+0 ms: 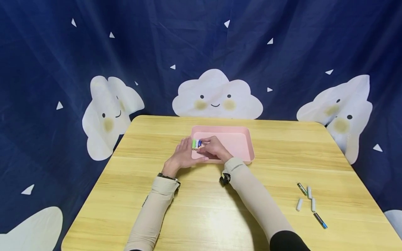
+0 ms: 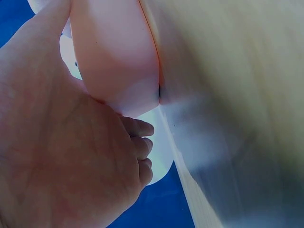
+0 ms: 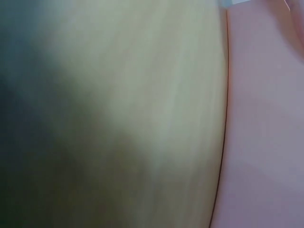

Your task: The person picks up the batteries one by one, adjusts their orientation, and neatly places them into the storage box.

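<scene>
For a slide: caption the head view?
Left hand against a pink tray, right hand pinching a blue battery inside; five batteries lie on the table.

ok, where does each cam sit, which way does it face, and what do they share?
Head: on the person's head, facing forward and down over the table, pink tray and cloud-print curtain; left hand, right hand and both sleeved forearms show.
Left wrist: on that wrist, looking past the palm at the tray's outer side, curtain beyond; left hand large at left.
Right wrist: on that wrist, close on table and tray; just a sliver of right hand, top right.
Shared: both wrist views show tray against table; head and left wrist share the curtain.
</scene>
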A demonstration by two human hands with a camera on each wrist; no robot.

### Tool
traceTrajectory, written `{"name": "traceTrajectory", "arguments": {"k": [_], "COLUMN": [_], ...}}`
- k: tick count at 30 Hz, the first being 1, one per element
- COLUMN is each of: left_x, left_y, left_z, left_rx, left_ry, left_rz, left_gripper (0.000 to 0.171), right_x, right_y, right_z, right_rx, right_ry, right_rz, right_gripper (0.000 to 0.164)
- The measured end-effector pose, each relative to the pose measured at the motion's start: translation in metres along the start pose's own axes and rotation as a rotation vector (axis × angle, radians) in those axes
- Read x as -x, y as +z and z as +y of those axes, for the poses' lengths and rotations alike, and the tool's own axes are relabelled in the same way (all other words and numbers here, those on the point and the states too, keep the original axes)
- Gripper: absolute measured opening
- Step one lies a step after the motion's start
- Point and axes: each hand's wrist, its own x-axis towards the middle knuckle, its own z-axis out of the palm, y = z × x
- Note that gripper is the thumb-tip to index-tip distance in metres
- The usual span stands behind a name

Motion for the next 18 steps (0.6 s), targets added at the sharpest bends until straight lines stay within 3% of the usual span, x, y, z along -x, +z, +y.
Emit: {"name": "traceTrajectory", "arguments": {"k": [11, 18], "left_x": [0.012, 0.009], "left_y": [-0.01, -0.008], "left_z": [0.011, 0.009], "left_rx": [-0.012, -0.002], "left_ry": [0.013, 0.007], "left_rz": [0.004, 0.003], "left_gripper": [0.127, 0.128], "right_x": [0.0, 0.001], "right_y": [0.001, -0.001], "right_z": [-0.001, 0.0], "right_rx": [-0.024, -0.013], "right_ry": [0.002, 0.015], "right_rz": [0.015, -0.002], "right_gripper": [0.067, 0.071]}}
